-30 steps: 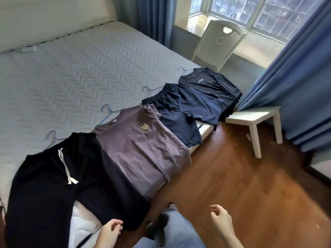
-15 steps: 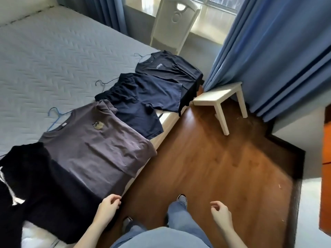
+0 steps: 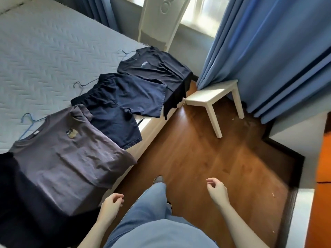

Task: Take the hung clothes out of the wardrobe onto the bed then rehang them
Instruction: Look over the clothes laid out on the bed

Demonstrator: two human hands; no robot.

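over the last second the view has swung right, off the bed (image 3: 44, 51) and toward the wooden floor (image 3: 197, 149) and an orange panel (image 3: 322, 176) at the right edge. whether that panel is the wardrobe i cannot tell. the black trousers (image 3: 18, 203) have slid mostly out of the left side, and a leg in jeans (image 3: 155, 203) is now stepping forward.

the clothes have not moved. the trousers, grey t-shirt (image 3: 71, 158), navy shorts (image 3: 121, 101) and dark t-shirt (image 3: 154, 68) lie overlapping in a row along the bed's near edge, with hanger hooks such as the blue hanger (image 3: 26, 120) poking out at the collars.

the left hand (image 3: 112, 204) has drifted from the trousers' hem to hang beside the bed edge. the right hand (image 3: 217, 191) hangs over the floor. the grip of each is loosely curled and holds nothing.

this looks like a turn away with empty hands, either for more clothes or before rehanging starts
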